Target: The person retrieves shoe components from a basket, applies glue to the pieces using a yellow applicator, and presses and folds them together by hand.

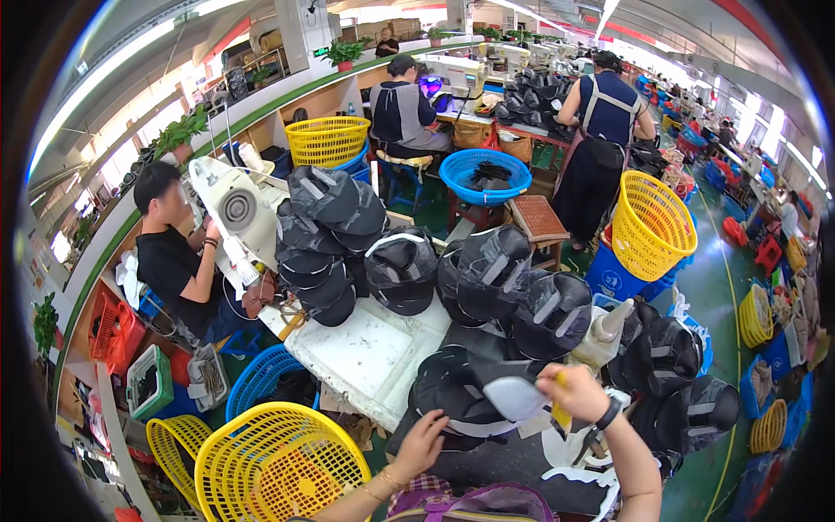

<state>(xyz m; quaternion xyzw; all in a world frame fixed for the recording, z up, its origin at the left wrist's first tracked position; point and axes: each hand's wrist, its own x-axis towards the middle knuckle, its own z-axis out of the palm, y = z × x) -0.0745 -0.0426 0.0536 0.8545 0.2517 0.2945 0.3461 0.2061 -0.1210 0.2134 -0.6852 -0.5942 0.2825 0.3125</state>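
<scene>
While the left hand (422, 442) rests its loosely spread, slightly bent fingers on the near left edge of a black cap (445, 387), gripping nothing fully, the right hand (574, 393) is closed around a slim yellow tool (561, 412) at the cap's right side. Out to the left of that hand, over the cap, is a pale flat piece (515, 398) with a rounded end; whether it belongs to the tool I cannot tell. The cap sits at the near side of the surface (370, 344), with a pale strip (478, 428) along its near edge. Just beyond the right hand stands a whitish bottle (603, 337), tilted to the right. More dark caps (491, 274) are piled along the far side, and others lie to the right. A yellow basket (209, 474) is near left; farther left, a co-worker (178, 274) sits at a sewing machine (228, 204).
</scene>
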